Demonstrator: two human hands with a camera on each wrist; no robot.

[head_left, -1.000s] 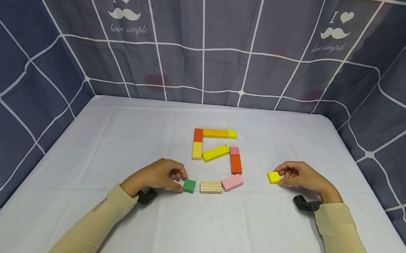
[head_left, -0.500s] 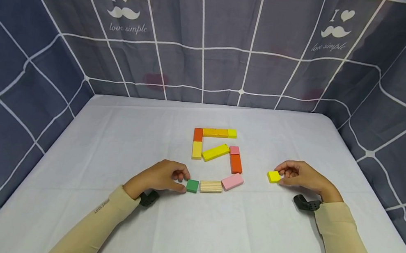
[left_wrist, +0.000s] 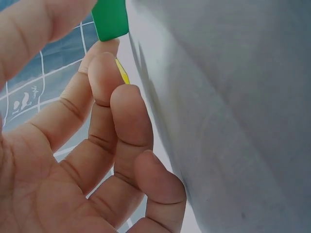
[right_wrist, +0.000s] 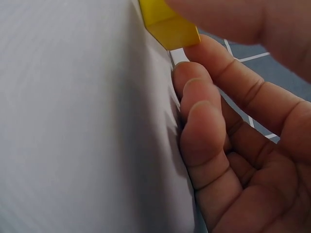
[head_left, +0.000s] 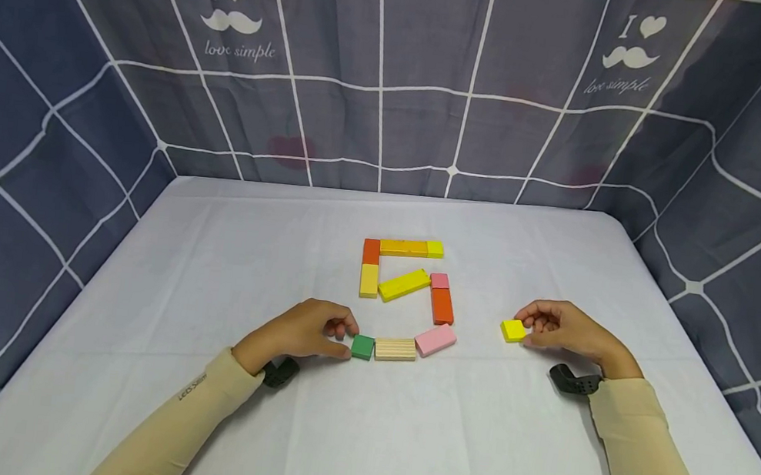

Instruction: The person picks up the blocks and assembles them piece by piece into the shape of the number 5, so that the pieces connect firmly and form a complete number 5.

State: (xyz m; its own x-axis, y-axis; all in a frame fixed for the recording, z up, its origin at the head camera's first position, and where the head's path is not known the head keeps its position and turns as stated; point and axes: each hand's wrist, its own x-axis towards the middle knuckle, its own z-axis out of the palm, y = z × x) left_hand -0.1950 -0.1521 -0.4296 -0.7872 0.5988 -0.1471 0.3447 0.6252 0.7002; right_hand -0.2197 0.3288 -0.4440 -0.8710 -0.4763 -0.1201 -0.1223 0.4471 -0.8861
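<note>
My left hand point(head_left: 304, 330) pinches a small green block point(head_left: 363, 347) between thumb and index finger, low at the table. The green block's right side meets a ridged wooden block point(head_left: 395, 349), which has a pink block point(head_left: 435, 341) at its other end. In the left wrist view the green block point(left_wrist: 111, 19) shows between thumb and index fingertip, the other fingers curled below. Off to the right, my right hand point(head_left: 568, 335) pinches a small yellow block point(head_left: 513, 331) at the table surface. The right wrist view shows that yellow block point(right_wrist: 172, 26) between thumb and index finger.
Behind the wooden block, several blocks lie in a bent line: an orange-red block point(head_left: 442, 307), a small pink block point(head_left: 439, 280), a slanted yellow block point(head_left: 405, 286), and an orange-yellow bar point(head_left: 403, 248) at the back. A grey gridded cloth point(head_left: 419, 133) walls the white table point(head_left: 248, 239).
My left hand has slid the green block rightward, closing the gap to the ridged wooden block. My right hand and its yellow block have stayed in place.
</note>
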